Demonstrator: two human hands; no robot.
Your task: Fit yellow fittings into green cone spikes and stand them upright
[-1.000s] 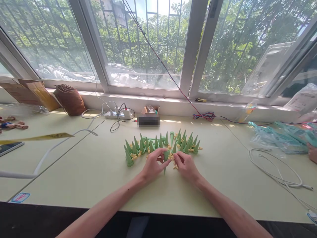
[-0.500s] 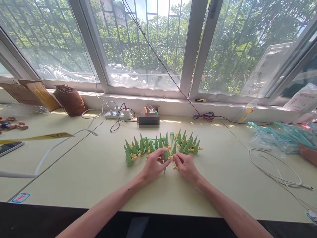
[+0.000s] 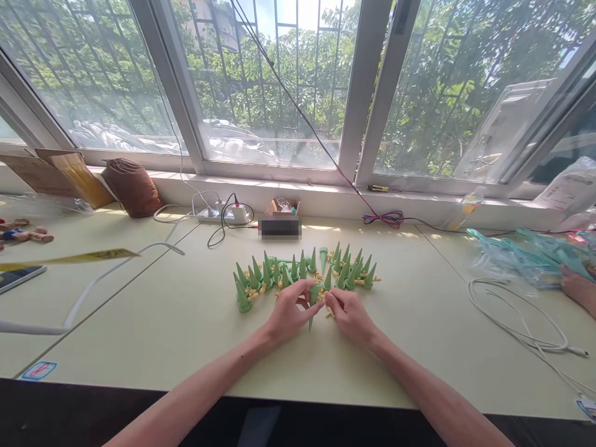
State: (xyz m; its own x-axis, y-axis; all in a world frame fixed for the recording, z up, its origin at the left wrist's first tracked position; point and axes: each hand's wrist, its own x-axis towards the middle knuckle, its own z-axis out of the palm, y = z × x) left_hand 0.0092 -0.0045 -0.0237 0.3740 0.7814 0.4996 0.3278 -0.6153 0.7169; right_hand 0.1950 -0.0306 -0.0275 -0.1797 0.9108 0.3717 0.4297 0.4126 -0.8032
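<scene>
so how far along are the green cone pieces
Probably well along: many green cones stand point up with yellow parts by them. In hand, the left hand holds a cone point down, the right working beside it. Possibly left: a loose yellow piece near the fingers.

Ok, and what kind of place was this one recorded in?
Probably a small workshop or assembly room: a long worktable under barred windows, many green cones with yellow fittings, and a power strip at the back.
</scene>
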